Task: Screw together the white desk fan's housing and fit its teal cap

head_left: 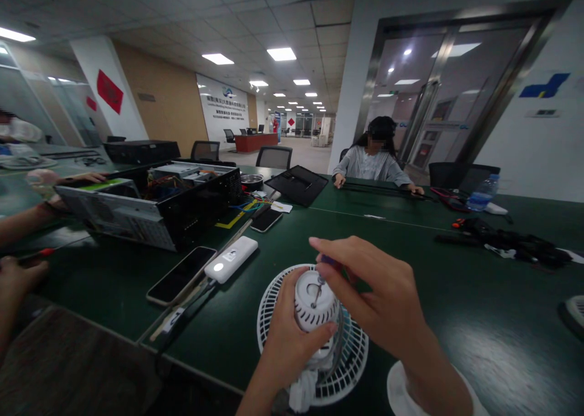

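Green table (456, 294); phone (181, 274), power bank (231, 259) beside fan (305, 309)

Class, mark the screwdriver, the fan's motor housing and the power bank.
screwdriver (318, 289), head view, metal shaft.
motor housing (305, 311), head view, white end face.
power bank (231, 259), head view, top face.

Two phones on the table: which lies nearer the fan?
The phone lying beside the white power bank, just left of the fan. The other phone lies farther back, by the computer case.
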A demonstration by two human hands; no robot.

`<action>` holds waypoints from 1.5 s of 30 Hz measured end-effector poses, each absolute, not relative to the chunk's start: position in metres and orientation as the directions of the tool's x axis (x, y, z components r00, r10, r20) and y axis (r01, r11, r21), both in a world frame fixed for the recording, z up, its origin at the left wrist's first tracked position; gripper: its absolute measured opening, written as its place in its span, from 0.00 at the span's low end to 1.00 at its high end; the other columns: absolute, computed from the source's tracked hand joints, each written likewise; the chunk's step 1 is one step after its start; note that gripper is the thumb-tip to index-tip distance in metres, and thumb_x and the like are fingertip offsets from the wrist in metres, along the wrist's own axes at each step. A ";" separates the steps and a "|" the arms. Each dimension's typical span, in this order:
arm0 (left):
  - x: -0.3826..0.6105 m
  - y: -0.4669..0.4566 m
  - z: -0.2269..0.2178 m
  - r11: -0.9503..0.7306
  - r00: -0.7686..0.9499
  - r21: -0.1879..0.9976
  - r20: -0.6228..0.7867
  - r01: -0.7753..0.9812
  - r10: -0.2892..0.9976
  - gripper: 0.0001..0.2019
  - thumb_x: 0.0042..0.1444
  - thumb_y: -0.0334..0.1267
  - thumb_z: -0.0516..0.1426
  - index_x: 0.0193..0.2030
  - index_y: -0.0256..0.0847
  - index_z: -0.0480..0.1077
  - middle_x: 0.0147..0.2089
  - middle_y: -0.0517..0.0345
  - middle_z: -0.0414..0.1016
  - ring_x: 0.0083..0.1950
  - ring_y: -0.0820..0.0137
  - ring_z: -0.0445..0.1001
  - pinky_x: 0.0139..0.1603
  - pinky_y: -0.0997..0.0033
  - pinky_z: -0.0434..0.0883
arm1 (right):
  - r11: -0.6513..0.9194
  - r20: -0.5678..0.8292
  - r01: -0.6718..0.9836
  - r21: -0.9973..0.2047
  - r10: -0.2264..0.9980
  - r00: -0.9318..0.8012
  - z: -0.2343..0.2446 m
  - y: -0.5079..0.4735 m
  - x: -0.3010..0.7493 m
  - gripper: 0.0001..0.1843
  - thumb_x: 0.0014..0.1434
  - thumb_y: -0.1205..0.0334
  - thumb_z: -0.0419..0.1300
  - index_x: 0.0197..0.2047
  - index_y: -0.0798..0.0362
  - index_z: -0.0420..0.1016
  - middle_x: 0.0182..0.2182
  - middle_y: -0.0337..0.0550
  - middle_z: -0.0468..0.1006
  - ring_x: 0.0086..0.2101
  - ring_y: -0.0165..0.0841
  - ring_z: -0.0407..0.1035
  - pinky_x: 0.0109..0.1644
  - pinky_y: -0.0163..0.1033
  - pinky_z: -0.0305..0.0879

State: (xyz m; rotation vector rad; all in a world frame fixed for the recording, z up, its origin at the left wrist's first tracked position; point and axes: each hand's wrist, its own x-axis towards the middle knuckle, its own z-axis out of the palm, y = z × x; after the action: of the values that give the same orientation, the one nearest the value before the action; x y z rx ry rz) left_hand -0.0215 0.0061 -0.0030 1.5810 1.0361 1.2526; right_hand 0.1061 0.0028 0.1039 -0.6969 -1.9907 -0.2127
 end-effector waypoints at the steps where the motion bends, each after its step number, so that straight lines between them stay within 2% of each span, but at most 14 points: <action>1: -0.022 0.006 -0.003 -0.290 0.153 0.952 0.273 0.102 0.950 0.33 0.43 0.33 0.63 0.57 0.44 0.55 0.58 0.52 0.61 0.60 0.55 0.60 0.61 0.54 0.56 | 0.807 0.862 0.579 -0.114 0.370 -0.347 0.104 0.003 0.106 0.09 0.58 0.69 0.56 0.43 0.58 0.73 0.31 0.44 0.77 0.33 0.30 0.71 0.36 0.35 0.69; 4: -0.022 0.006 -0.004 -0.278 0.151 0.954 0.260 0.114 0.954 0.34 0.43 0.33 0.62 0.58 0.45 0.54 0.58 0.52 0.60 0.60 0.56 0.59 0.61 0.53 0.55 | 0.778 0.871 0.623 -0.084 0.361 -0.334 0.104 0.004 0.105 0.09 0.58 0.67 0.56 0.40 0.60 0.74 0.31 0.47 0.77 0.32 0.32 0.70 0.35 0.37 0.69; 6: -0.022 0.006 -0.003 -0.289 0.159 0.950 0.269 0.120 0.950 0.34 0.44 0.32 0.62 0.57 0.45 0.54 0.58 0.53 0.61 0.59 0.57 0.60 0.61 0.54 0.56 | 0.797 0.853 0.593 -0.115 0.385 -0.352 0.104 0.003 0.106 0.12 0.59 0.70 0.52 0.45 0.61 0.72 0.36 0.49 0.77 0.37 0.33 0.71 0.39 0.38 0.69; 8: -0.022 0.006 -0.003 -0.300 0.166 0.946 0.279 0.123 0.946 0.34 0.43 0.32 0.63 0.57 0.45 0.54 0.57 0.53 0.61 0.59 0.57 0.61 0.60 0.55 0.58 | 0.820 0.835 0.553 -0.145 0.402 -0.376 0.105 0.002 0.106 0.15 0.58 0.73 0.51 0.49 0.59 0.69 0.39 0.48 0.78 0.39 0.31 0.70 0.42 0.38 0.69; 11: -0.022 0.006 -0.005 -0.307 0.151 0.944 0.288 0.122 0.946 0.34 0.43 0.33 0.63 0.58 0.45 0.55 0.58 0.53 0.61 0.61 0.56 0.59 0.61 0.54 0.56 | 0.810 0.847 0.577 -0.110 0.380 -0.372 0.105 0.002 0.106 0.11 0.58 0.70 0.54 0.45 0.56 0.71 0.32 0.43 0.77 0.33 0.30 0.70 0.36 0.36 0.69; 13: -0.022 0.006 -0.005 -0.304 0.140 0.945 0.287 0.121 0.948 0.34 0.43 0.33 0.63 0.58 0.45 0.55 0.58 0.52 0.61 0.61 0.56 0.58 0.62 0.54 0.55 | 0.784 0.864 0.616 -0.078 0.361 -0.351 0.104 0.003 0.105 0.08 0.58 0.67 0.56 0.41 0.57 0.74 0.28 0.44 0.76 0.30 0.31 0.69 0.33 0.37 0.68; 16: -0.022 0.007 -0.005 -0.307 0.136 0.944 0.291 0.117 0.947 0.34 0.43 0.33 0.63 0.57 0.44 0.56 0.57 0.52 0.63 0.59 0.56 0.62 0.60 0.53 0.58 | 0.793 0.861 0.600 -0.105 0.374 -0.344 0.104 0.003 0.105 0.12 0.59 0.69 0.53 0.45 0.59 0.72 0.32 0.47 0.76 0.34 0.32 0.70 0.35 0.38 0.68; 19: -0.021 0.007 -0.004 -0.328 0.144 0.938 0.312 0.111 0.939 0.34 0.42 0.33 0.63 0.57 0.44 0.56 0.57 0.52 0.63 0.58 0.56 0.62 0.59 0.53 0.58 | 0.833 0.845 0.532 -0.153 0.389 -0.367 0.104 0.002 0.105 0.17 0.59 0.73 0.50 0.50 0.57 0.69 0.37 0.46 0.77 0.37 0.31 0.70 0.38 0.37 0.69; 24: -0.021 0.006 -0.004 -0.311 0.118 0.945 0.299 0.099 0.947 0.34 0.42 0.32 0.63 0.58 0.44 0.56 0.58 0.52 0.62 0.60 0.56 0.60 0.61 0.53 0.56 | 0.787 0.867 0.613 -0.074 0.354 -0.350 0.104 0.001 0.103 0.09 0.58 0.68 0.56 0.41 0.59 0.74 0.28 0.45 0.75 0.30 0.31 0.68 0.33 0.37 0.68; 26: -0.021 0.006 -0.004 -0.311 0.125 0.947 0.300 0.082 0.946 0.34 0.43 0.32 0.63 0.57 0.44 0.56 0.57 0.52 0.63 0.59 0.56 0.62 0.60 0.53 0.58 | 0.778 0.863 0.624 -0.077 0.365 -0.349 0.105 0.002 0.104 0.10 0.58 0.68 0.55 0.42 0.58 0.74 0.30 0.46 0.76 0.31 0.32 0.69 0.33 0.38 0.68; 30: -0.020 0.005 -0.003 -0.332 0.136 0.941 0.322 0.066 0.937 0.32 0.43 0.33 0.62 0.57 0.44 0.57 0.56 0.52 0.64 0.57 0.56 0.63 0.59 0.52 0.59 | 0.831 0.837 0.538 -0.143 0.391 -0.382 0.105 0.002 0.106 0.16 0.58 0.73 0.50 0.50 0.60 0.69 0.37 0.48 0.77 0.38 0.31 0.70 0.39 0.37 0.69; 35: -0.017 0.005 -0.005 -0.313 0.067 0.948 0.310 0.054 0.948 0.33 0.41 0.35 0.63 0.56 0.44 0.58 0.56 0.53 0.63 0.59 0.55 0.60 0.60 0.54 0.58 | 0.782 0.858 0.619 -0.074 0.366 -0.361 0.105 0.002 0.105 0.09 0.58 0.67 0.57 0.42 0.58 0.73 0.28 0.44 0.76 0.30 0.31 0.68 0.33 0.37 0.68; 40: -0.019 0.005 -0.004 -0.313 0.109 0.947 0.304 0.077 0.947 0.33 0.42 0.34 0.63 0.56 0.44 0.57 0.56 0.53 0.64 0.57 0.57 0.63 0.58 0.54 0.59 | 0.824 0.823 0.545 -0.156 0.414 -0.390 0.106 0.001 0.107 0.17 0.59 0.72 0.51 0.51 0.56 0.68 0.37 0.46 0.77 0.37 0.32 0.70 0.38 0.38 0.69; 45: -0.019 0.005 -0.005 -0.311 0.097 0.949 0.305 0.050 0.947 0.34 0.42 0.34 0.63 0.57 0.44 0.57 0.57 0.52 0.62 0.59 0.56 0.61 0.60 0.53 0.58 | 0.797 0.840 0.598 -0.088 0.382 -0.385 0.107 0.002 0.107 0.10 0.58 0.68 0.56 0.44 0.56 0.72 0.29 0.43 0.76 0.30 0.31 0.69 0.35 0.38 0.69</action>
State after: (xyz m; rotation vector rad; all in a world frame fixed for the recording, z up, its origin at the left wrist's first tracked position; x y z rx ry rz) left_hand -0.0187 0.0054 -0.0051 1.5264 1.0257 1.3355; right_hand 0.1070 0.0018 0.1067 -0.7292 -2.0219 -0.2824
